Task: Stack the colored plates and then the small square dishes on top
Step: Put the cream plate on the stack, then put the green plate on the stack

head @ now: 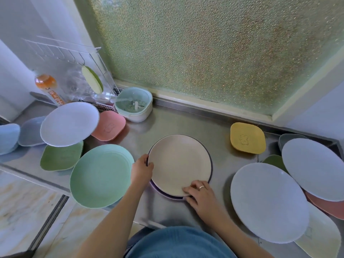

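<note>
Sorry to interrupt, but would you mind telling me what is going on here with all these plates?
A person is stacking plates on a steel counter. Both hands hold the beige plate, the left hand at its left rim, the right hand at its near edge, setting it on a purple plate. Other plates and small square dishes lie unstacked around.

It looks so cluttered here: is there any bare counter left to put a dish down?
Yes: bare steel lies between the pink square dish, the yellow square dish and the beige plate. The left and right ends are crowded with overlapping plates.
</note>
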A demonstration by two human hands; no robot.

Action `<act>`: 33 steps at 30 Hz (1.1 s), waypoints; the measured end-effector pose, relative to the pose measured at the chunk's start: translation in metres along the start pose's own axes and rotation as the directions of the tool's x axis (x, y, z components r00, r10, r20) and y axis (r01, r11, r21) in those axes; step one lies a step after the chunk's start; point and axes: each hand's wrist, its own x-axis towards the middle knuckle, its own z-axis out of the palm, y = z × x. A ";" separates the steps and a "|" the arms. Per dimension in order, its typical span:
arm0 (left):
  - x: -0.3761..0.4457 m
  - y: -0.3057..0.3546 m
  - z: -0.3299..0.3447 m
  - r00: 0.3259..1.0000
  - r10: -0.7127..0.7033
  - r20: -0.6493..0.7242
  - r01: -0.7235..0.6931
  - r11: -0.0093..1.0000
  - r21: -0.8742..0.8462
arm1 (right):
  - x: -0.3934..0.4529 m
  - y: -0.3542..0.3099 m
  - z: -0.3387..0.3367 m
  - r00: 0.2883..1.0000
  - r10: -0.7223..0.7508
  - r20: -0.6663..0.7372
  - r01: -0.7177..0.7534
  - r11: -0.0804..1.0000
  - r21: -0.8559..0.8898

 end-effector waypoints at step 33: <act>0.056 -0.155 -0.176 0.906 -0.318 -0.280 0.369 0.916 0.155 | 0.115 -0.159 0.097 0.936 -0.352 -0.002 0.309 0.825 -0.473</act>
